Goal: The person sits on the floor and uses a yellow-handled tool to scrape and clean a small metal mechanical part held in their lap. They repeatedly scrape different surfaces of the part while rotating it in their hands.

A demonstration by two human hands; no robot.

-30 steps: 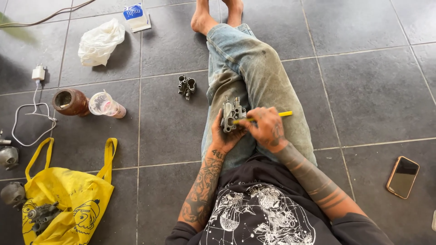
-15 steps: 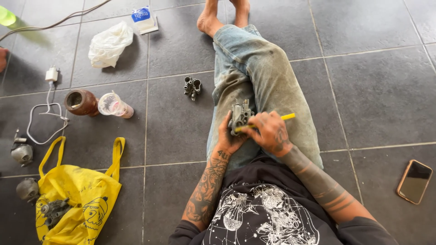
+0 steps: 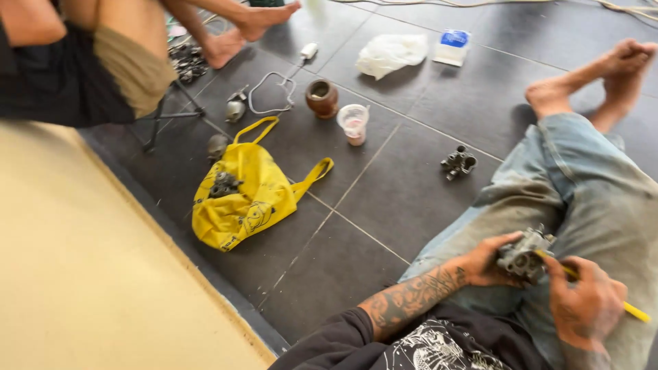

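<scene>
Head view, change: half a second ago I looked straight down my legs; now my gaze has swung left, so my lap sits at the lower right and a tan floor strip fills the lower left. A second person, seated with bare feet, has come into sight at the top left.
Left hand (image 3: 488, 262): fingers curled around the grey metal carburetor (image 3: 524, 255), forearm slanting in from below.
Right hand (image 3: 584, 301): closed on a yellow screwdriver (image 3: 634, 312), its tip hidden at the carburetor.
Carburetor place: on my thigh, over faded jeans (image 3: 596, 199), between both hands.
Floor (image 3: 411, 199): dark tiles carrying a yellow bag (image 3: 253, 195), a small metal part (image 3: 458, 163), a plastic cup (image 3: 354, 123), a brown jar (image 3: 321, 97), a white plastic bag (image 3: 392, 54) and a white cable (image 3: 271, 89).
</scene>
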